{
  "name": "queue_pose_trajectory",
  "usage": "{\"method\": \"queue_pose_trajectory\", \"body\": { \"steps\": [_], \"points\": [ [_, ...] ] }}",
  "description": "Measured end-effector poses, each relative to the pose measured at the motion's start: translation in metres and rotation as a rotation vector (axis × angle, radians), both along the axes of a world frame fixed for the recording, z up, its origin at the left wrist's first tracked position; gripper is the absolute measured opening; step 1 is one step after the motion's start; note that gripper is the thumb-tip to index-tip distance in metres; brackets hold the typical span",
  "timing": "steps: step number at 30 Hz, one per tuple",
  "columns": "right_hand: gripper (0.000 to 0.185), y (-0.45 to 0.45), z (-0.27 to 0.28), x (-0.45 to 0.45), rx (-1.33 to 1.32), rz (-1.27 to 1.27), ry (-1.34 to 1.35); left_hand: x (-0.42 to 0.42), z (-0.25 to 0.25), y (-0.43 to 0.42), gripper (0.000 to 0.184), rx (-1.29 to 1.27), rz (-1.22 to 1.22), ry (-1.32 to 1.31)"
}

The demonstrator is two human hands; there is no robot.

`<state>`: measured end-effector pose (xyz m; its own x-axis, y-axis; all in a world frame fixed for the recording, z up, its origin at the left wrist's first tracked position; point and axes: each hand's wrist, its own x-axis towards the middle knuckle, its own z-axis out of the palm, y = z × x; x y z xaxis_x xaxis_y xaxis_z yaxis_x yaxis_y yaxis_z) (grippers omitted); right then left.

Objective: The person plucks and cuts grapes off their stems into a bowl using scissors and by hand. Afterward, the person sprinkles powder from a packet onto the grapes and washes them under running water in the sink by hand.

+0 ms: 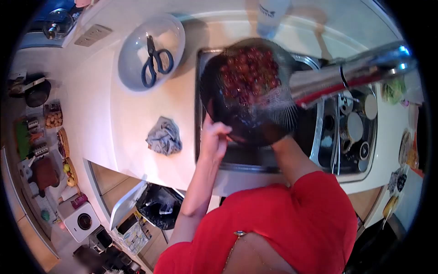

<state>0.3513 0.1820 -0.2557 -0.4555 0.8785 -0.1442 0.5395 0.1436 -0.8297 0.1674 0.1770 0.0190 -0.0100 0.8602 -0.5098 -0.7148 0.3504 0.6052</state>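
Note:
A large dark bowl point(214, 86) is held tilted over the sink, with many round red fruits that look like grapes point(248, 68) inside. Water sprays from the faucet point(346, 75) into it in thin streams. My left hand point(216, 137) grips the bowl's near left rim, thumb on the upper side. At the near right edge is my right hand point(279, 140); the bowl and its dark shade hide the fingers, so I cannot tell how they are set.
Black-handled scissors point(156, 61) lie across a pale bowl point(125, 75) on the left counter. Nearer sits a crumpled grey cloth point(164, 136). Cups and dishes point(354, 127) stand in the right sink basin. A clear bottle point(270, 20) stands behind. Below left is an open bin point(159, 205).

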Motion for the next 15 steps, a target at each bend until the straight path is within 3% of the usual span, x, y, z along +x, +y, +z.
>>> {"method": "queue_pose_trajectory", "body": {
  "steps": [11, 15],
  "points": [
    [0.028, -0.004, 0.0, 0.022, -0.207, 0.034, 0.073, 0.003, -0.045, -0.006, 0.09, -0.005, -0.074, 0.009],
    [0.028, -0.005, 0.001, 0.028, -0.236, 0.029, 0.083, 0.008, -0.039, -0.007, 0.089, -0.044, -0.089, -0.042]
  ]
}}
